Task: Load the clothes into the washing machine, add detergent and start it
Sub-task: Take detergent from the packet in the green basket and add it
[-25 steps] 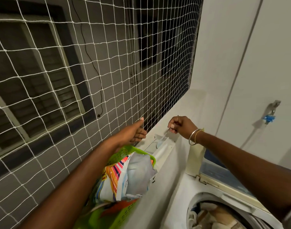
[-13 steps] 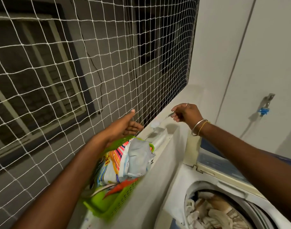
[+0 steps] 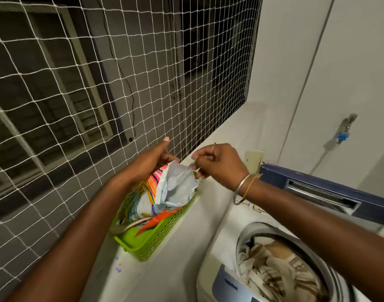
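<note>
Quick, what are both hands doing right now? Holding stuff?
Left hand: grips the top of the detergent packet.
Right hand: pinches a thin spoon at the packet's open mouth.

The basket (image 3: 156, 238) is perforated green plastic, the detergent pouch (image 3: 178, 186) glossy crinkled film, the clothes (image 3: 280, 267) matt cloth, the net (image 3: 99, 83) knotted cord, the bangle (image 3: 241, 188) shiny metal

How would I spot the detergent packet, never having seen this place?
Start at the washing machine, its drum full of clothes. A green basket sits on the ledge beside it. The detergent packet is the open, striped pouch at the basket's far end, gripped by the left hand.
</note>
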